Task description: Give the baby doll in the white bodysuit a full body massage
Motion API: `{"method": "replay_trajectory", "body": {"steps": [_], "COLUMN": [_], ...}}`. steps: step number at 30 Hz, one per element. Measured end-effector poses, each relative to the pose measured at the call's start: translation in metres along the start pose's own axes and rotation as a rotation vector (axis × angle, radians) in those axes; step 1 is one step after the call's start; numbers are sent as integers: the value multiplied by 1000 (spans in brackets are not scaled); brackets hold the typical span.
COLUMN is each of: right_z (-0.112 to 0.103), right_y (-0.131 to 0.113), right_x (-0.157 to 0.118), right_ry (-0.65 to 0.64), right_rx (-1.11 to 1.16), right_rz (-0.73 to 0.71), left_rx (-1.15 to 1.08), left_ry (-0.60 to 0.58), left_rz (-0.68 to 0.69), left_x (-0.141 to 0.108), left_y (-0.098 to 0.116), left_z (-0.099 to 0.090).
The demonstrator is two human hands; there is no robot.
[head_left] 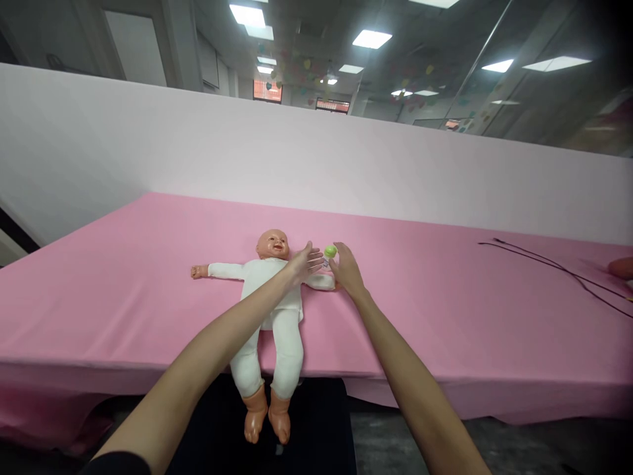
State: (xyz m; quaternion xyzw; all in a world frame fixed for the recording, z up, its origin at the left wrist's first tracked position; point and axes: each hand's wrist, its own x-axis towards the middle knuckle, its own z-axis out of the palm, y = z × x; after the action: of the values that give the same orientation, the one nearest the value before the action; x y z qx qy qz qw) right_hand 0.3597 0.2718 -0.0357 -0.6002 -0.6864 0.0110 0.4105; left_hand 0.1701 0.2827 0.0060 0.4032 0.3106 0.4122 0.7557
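A baby doll (273, 290) in a white cloth body lies on its back on the pink-covered table, its feet hanging over the front edge. Beside its head, between my hands, stands a small white bottle with a green cap (330, 251); its lower part is partly hidden. My left hand (307, 262) reaches across the doll's chest and shoulder, fingers stretched out toward the bottle, holding nothing. To the bottle's right, my right hand (347, 269) is curved with thumb and fingers apart, close to the cap. Whether it touches the bottle I cannot tell.
Pink cloth (425, 310) covers the table and drapes over its front edge. A white partition (316, 161) runs along the back, with glass above it. Thin dark cables (554, 265) lie at the right, near a partly visible skin-toned object (621, 268).
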Motion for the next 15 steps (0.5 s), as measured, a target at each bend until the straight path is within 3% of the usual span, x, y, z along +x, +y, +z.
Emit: {"method": "replay_trajectory", "body": {"steps": [2, 4, 9, 12, 15], "right_z": [8, 14, 16, 17, 28], "right_y": [5, 12, 21, 0, -50], "right_x": [1, 1, 1, -9, -32], "right_ry": [-47, -83, -130, -121, -66], "right_rx": [-35, -68, -111, -43, 149], "right_rz": [-63, -86, -95, -29, 37], "left_rx": [-119, -140, -139, -113, -5], "left_ry": [46, 61, 22, -9, -43], "left_rz": [-123, -152, -163, -145, -4], "left_x": [20, 31, 30, 21, 5], "left_y": [-6, -10, -14, -7, 1], "left_z": [14, 21, 19, 11, 7]}}
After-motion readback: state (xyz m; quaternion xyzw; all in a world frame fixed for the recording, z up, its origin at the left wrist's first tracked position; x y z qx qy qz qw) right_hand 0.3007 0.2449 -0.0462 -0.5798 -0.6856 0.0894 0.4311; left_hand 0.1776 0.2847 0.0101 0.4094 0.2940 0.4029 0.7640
